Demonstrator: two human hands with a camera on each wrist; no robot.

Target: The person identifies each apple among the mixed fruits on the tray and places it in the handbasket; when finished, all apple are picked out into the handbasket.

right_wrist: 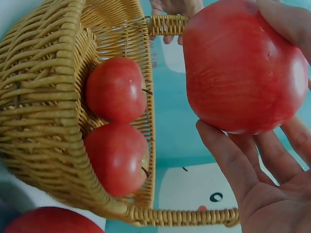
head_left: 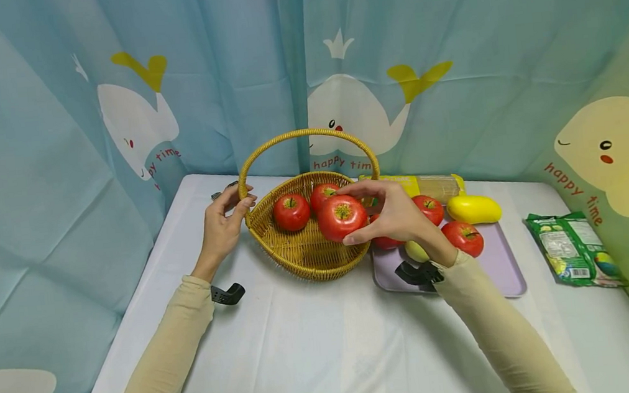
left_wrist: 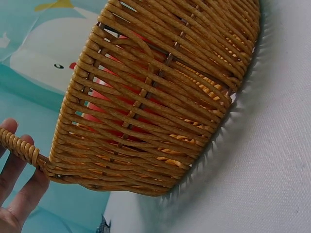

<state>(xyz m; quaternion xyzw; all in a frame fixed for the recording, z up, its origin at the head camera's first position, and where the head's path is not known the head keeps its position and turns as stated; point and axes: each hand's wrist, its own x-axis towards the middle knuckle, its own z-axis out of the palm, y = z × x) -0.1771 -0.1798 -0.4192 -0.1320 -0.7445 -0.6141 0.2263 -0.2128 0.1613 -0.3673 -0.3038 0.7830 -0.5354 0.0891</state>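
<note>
right hand (head_left: 397, 213) holds a glossy red apple (head_left: 342, 218), yellowish at one end; left hand (head_left: 222, 228) grips the basket handle (head_left: 309, 132).

This is a small nook with blue-green cloth curtains (head_left: 252, 58) for walls, showing white cartoon whales (head_left: 349, 112) across the top and sides. A white, cloth-covered table (head_left: 317, 352) fills the bottom. Which room, I can't tell.

Left grip (head_left: 224, 225), right grip (head_left: 397, 214) curled
</note>
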